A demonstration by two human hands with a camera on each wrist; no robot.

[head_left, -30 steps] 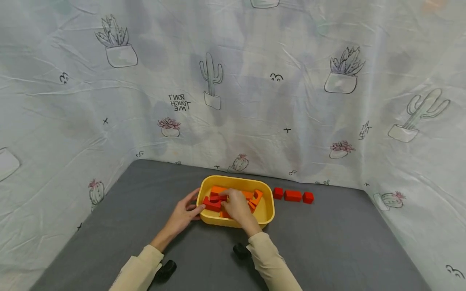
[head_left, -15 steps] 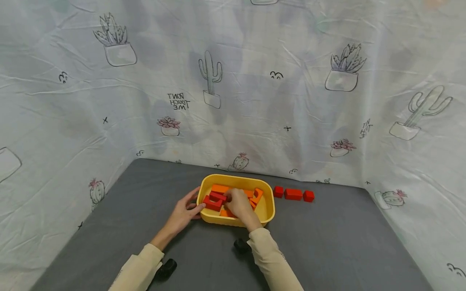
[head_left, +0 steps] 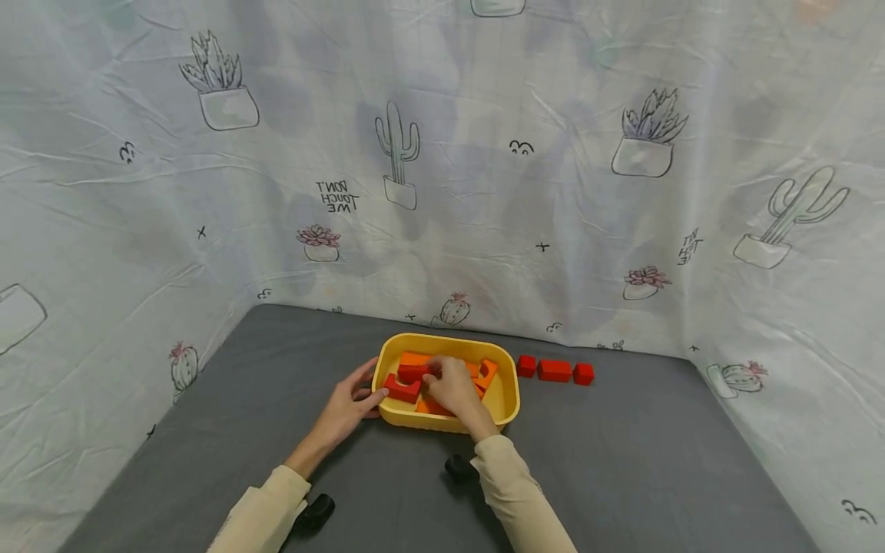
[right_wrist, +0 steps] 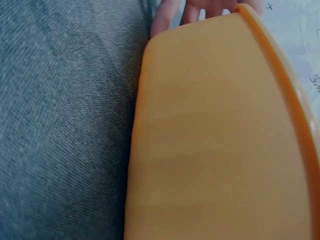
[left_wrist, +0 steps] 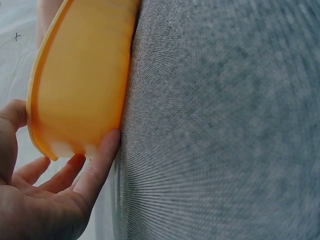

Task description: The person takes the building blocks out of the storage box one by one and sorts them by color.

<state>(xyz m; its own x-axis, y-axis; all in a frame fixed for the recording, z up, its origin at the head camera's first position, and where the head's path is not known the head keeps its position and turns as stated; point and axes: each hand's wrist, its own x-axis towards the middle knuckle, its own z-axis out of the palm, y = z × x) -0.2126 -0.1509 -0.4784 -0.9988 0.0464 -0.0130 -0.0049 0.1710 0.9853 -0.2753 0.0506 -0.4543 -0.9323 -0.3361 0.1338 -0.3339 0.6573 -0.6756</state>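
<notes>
A yellow plastic bin with red and orange toy blocks inside stands on the grey cloth. My left hand grips its left end, thumb over the rim and fingers against the outer wall, as the left wrist view of the bin also shows. Inside the bin, my right hand pinches the right end of a red block; its fingertips are partly hidden. Just below that block lies a red block with a curved notch. The right wrist view shows only the bin's outer wall and left-hand fingers.
Right of the bin, a red cube, a longer red block and another red cube lie in a row. A white cactus-print curtain closes off the back and sides of the grey surface.
The red block at my right fingertips has turned from slanted to nearly level, with more of its side showing. My right hand has shifted slightly right; my left hand keeps its place.
</notes>
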